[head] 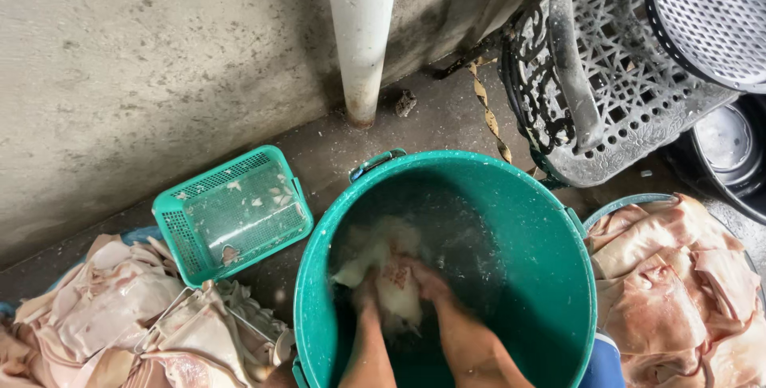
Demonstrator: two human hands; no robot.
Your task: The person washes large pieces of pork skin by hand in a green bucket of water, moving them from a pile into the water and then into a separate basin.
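a stained concrete floor (pixel 343 144) runs along a rough grey wall (pixel 144 69), with a white pipe (pixel 361 29) coming down to it. in the middle stands a big green bucket (pixel 550 260) holding dark water. both hands are down in that water: the left hand (pixel 369 292) and the right hand (pixel 427 280) are closed around a pale piece of meat (pixel 391 272), which sits partly under the surface near the bucket's left side; the fingers are blurred by the water, so the exact grip is hard to read. to wash it well, it seems best to keep the piece under water, turn it between both hands and rub every fold, holding firmly since it looks slippery.

left of the bucket a small green basket (pixel 171 220) lies tilted on the floor, with only a few pale scraps inside. at lower left a heap of pale pink meat (pixel 120 316) lies over a wire rack. at right a round tub (pixel 630 200) is piled with more pink pieces (pixel 678 276). behind it stands a dark ornate metal chair (pixel 606 93)
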